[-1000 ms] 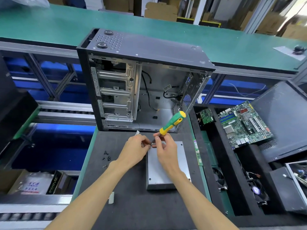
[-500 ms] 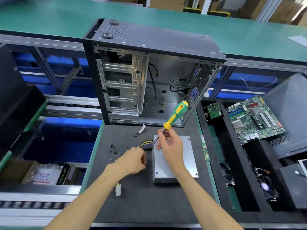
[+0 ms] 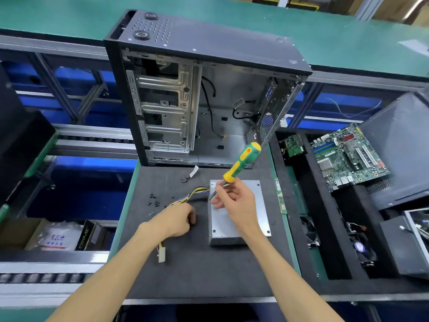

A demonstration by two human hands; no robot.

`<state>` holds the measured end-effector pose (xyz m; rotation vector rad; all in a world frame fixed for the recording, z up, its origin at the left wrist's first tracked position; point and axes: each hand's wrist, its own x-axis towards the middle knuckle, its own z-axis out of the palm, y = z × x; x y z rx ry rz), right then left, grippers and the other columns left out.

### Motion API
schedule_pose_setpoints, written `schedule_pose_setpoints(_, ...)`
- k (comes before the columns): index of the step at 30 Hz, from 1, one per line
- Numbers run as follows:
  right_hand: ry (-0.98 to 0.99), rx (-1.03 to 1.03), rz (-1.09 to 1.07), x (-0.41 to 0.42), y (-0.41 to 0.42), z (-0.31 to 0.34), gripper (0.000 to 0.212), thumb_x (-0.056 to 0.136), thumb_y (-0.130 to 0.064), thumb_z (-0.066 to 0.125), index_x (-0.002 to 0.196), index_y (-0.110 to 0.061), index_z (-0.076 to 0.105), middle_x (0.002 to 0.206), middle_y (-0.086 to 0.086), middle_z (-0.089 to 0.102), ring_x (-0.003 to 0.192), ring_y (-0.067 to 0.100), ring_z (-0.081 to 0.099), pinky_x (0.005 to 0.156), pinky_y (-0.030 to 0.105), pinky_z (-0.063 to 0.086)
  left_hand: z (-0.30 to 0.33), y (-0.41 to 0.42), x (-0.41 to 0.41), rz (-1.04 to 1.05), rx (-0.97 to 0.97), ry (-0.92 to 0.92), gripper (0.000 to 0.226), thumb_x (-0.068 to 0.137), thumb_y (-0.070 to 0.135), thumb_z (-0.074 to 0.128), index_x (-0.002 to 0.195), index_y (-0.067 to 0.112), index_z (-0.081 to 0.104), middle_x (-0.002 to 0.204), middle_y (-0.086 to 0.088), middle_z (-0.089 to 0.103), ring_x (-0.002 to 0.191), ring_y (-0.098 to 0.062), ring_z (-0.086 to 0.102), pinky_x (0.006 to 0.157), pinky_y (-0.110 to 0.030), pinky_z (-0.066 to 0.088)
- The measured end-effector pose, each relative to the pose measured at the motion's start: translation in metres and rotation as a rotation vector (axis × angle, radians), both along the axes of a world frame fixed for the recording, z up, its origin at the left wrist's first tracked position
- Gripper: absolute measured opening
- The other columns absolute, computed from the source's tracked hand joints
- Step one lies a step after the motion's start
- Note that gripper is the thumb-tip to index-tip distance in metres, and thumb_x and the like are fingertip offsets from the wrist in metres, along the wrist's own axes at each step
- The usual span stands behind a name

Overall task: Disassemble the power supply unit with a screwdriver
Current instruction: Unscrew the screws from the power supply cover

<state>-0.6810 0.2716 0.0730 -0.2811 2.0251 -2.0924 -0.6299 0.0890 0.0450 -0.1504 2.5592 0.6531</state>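
Forearms reach in from the near edge over the dark grey foam work mat (image 3: 197,270). The left hand (image 3: 176,220) lies knuckles-up on the mat with its fingers curled round the bundle of yellow and black wires (image 3: 192,194); the white plastic connector (image 3: 161,253) at the bundle's loose end lies just nearer than that wrist. The right hand (image 3: 234,201) pinches the thin metal shaft of the yellow-and-green-handled screwdriver (image 3: 241,162) between thumb and fingertips, other fingers loosely bent, handle tilted up and away to the right. Directly beneath this grip lies the flat silver metal power supply box (image 3: 232,238), its far-left corner right under the tool's tip — whether the tip touches a screw cannot be told. The wires enter the box on its left side, just beside the tip.

Left of the left hand, a scatter of small black screws (image 3: 154,203) lies on bare mat, with the mat's green-trimmed left edge beyond. Right of the box, a narrow green memory stick (image 3: 279,196) lies along the mat's right edge. Farther off, past the screwdriver handle, stands the open black computer case (image 3: 209,89), upright at the mat's far edge. To the right lies a green motherboard (image 3: 348,156).
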Motion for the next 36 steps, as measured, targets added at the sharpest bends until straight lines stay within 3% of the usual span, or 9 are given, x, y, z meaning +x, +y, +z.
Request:
schedule_pose_setpoints(5,-0.065,0.032,0.042,0.004,0.008,-0.002,0.006,0.099,-0.006,0.063,0.094,-0.01,0.063,0.073,0.009,0.07,0.068,0.026,0.07,0.063,0.033,0.059,0.016,-0.002,0.001,0.115,0.006,0.025,0.036,0.081,0.002,0.045,0.08,0.032,0.065,0.086,0.01,0.065,0.089,-0.019,0.064,0.078,-0.028,0.053)
schedule_pose_setpoints(8,-0.12,0.043,0.055,0.008,0.013,-0.004,0.006,0.101,-0.007,0.059,0.095,-0.006,0.061,0.074,0.012,0.072,0.066,0.028,0.07,0.061,0.034,0.059,0.021,0.004,0.008,0.222,0.116,0.074,0.035,0.083,0.0,0.042,0.078,0.028,0.063,0.084,0.004,0.07,0.082,-0.018,0.068,0.08,-0.033,0.057)
schedule_pose_setpoints(12,-0.12,0.081,0.089,0.014,0.027,-0.005,0.01,0.102,-0.006,0.057,0.093,-0.006,0.058,0.069,0.012,0.071,0.055,0.024,0.064,0.056,0.031,0.054,0.02,0.029,0.026,0.388,0.456,0.105,0.023,0.086,-0.001,0.053,0.09,0.017,0.066,0.083,-0.006,0.074,0.072,-0.018,0.072,0.077,-0.037,0.06)
schedule_pose_setpoints(16,-0.106,0.138,0.158,0.025,0.042,-0.007,0.008,0.101,-0.006,0.058,0.093,-0.007,0.058,0.067,0.011,0.07,0.054,0.02,0.062,0.054,0.027,0.052,0.012,0.051,0.048,0.397,0.558,0.155,0.035,0.079,0.007,0.074,0.109,0.021,0.062,0.093,-0.003,0.072,0.077,-0.011,0.069,0.089,-0.036,0.058)
schedule_pose_setpoints(21,-0.023,0.258,0.209,0.027,0.047,-0.01,0.008,0.099,-0.011,0.06,0.091,-0.012,0.061,0.069,0.005,0.073,0.055,0.014,0.066,0.057,0.02,0.051,0.011,0.065,0.063,0.432,0.555,0.211,0.06,0.076,0.015,0.084,0.131,0.015,0.059,0.106,-0.002,0.071,0.095,-0.008,0.071,0.093,-0.034,0.056)
schedule_pose_setpoints(26,0.045,0.326,0.221,0.026,0.047,-0.014,0.008,0.097,-0.014,0.062,0.09,-0.018,0.061,0.07,-0.002,0.074,0.058,0.012,0.069,0.061,0.023,0.055,0.014,0.076,0.064,0.49,0.47,0.299,0.053,0.077,0.021,0.084,0.127,0.018,0.063,0.102,0.006,0.072,0.089,-0.001,0.069,0.088,-0.023,0.055)
schedule_pose_setpoints(36,0.09,0.342,0.243,0.027,0.05,-0.009,0.013,0.097,-0.009,0.061,0.092,-0.021,0.06,0.068,-0.004,0.073,0.058,0.012,0.069,0.062,0.022,0.056,0.015,0.083,0.065,0.502,0.416,0.329,0.053,0.08,0.022,0.081,0.129,0.016,0.062,0.106,0.002,0.073,0.094,-0.006,0.07,0.092,-0.029,0.054)
